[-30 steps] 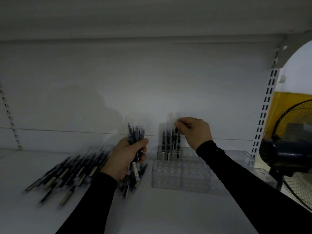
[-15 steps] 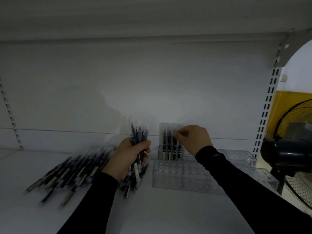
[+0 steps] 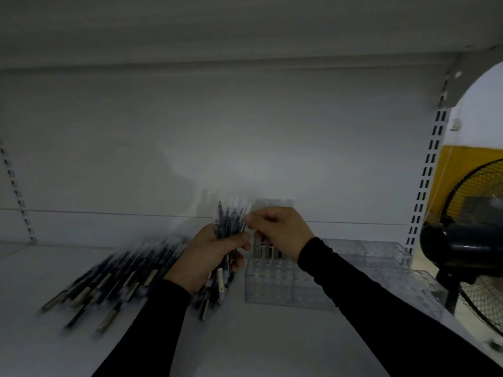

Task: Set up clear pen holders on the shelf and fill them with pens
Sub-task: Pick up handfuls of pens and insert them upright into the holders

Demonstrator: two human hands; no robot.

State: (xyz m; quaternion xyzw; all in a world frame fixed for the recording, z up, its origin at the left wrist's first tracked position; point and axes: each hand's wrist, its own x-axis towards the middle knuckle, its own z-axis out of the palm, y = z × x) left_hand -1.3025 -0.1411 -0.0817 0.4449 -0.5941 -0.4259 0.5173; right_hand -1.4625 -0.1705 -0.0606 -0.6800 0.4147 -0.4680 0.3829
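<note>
My left hand [image 3: 206,257] grips an upright bundle of dark pens [image 3: 228,221] above the white shelf [image 3: 272,344]. My right hand [image 3: 280,229] has come beside it and pinches the tip of one pen in that bundle. Behind my right hand stand a few pens in slots [image 3: 262,248] at the back of a clear pen holder [image 3: 272,284]. More clear holders [image 3: 375,251] stretch off to the right. A loose pile of pens [image 3: 109,278] lies on the shelf to the left, blurred.
A black standing fan [image 3: 462,240] is just past the shelf's right end. A slotted upright [image 3: 427,170] and bracket mark that end; another upright [image 3: 16,191] is at the far left. An upper shelf hangs overhead.
My right hand left the pens standing in the holder and moved left to the bundle in my left hand, pinching one pen there. My left hand stayed roughly in place.
</note>
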